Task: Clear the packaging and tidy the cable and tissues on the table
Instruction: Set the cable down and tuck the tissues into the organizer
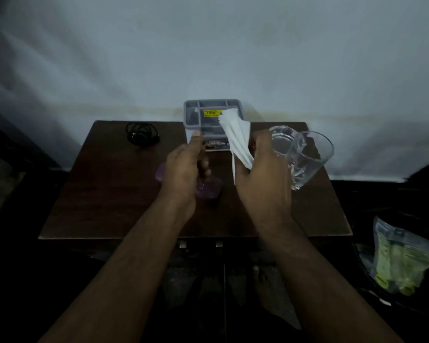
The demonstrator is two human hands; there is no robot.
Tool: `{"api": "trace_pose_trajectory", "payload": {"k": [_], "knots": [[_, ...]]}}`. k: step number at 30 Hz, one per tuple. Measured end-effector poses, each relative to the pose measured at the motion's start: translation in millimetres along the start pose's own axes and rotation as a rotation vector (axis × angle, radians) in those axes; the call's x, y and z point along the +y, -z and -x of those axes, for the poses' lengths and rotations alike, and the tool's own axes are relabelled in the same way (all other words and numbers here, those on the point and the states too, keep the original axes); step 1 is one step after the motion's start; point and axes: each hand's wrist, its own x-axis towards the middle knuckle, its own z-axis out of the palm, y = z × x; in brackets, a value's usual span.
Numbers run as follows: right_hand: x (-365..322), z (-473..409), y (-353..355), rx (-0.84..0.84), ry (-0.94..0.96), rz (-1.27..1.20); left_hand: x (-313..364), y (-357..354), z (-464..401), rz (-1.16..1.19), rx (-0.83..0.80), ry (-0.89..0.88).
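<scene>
**Tissues lifted over the bench**

A coiled black cable (141, 134) lies at the far left of the brown bench (104, 194). The left hand (183, 167) hovers above a purple object (207, 189), fingers (196, 137) loosely extended and holding nothing. Behind it at the far edge sits a grey tray (212, 115) with a yellow label. The right hand (263, 174) grips a bunch of white tissues (235, 134), raised in front of the tray. A clear glass jug (300, 157) stands just right of that hand. Off the bench, far right, lies a plastic packet (401, 258).
</scene>
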Motion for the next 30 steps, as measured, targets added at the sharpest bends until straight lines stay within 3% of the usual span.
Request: {"api": "trace_pose_trajectory", "payload": {"k": [5, 7, 11, 14, 19, 22, 27, 30], "knots": [[-19.5, -20.0, -28.0, -0.044, 0.066, -0.137, 7.8, -2.7, -11.3, 0.323, -0.227, 0.113], [-26.2, -26.2, -36.0, -0.118, 0.109, -0.213, 16.1, 4.2, -20.0, 0.445, -0.240, 0.103], [-24.1, -37.8, -50.2, -0.156, 0.185, -0.237, 28.6, 24.5, -41.6, 0.410, -0.158, 0.009], [-22.8, -51.7, -58.7, -0.058, 0.120, -0.308, 32.7, 30.7, -53.3, 0.365, -0.167, -0.059], [-32.0, -74.8, -68.4, 0.235, -0.225, -0.609, 35.9, 33.8, -63.2, 0.383, -0.078, -0.178], [-39.5, -81.9, -76.8, 0.291, -0.256, -0.682, 36.9, 28.9, -65.4, 0.376, -0.150, -0.184], [-56.2, -80.3, -96.2, 0.082, -0.148, -0.768, 33.9, 20.3, -67.2, 0.333, -0.342, -0.209], [-54.6, -81.7, -103.0, 0.014, -0.150, -0.813, 36.2, 23.2, -75.0, 0.333, -0.364, -0.249]]}}
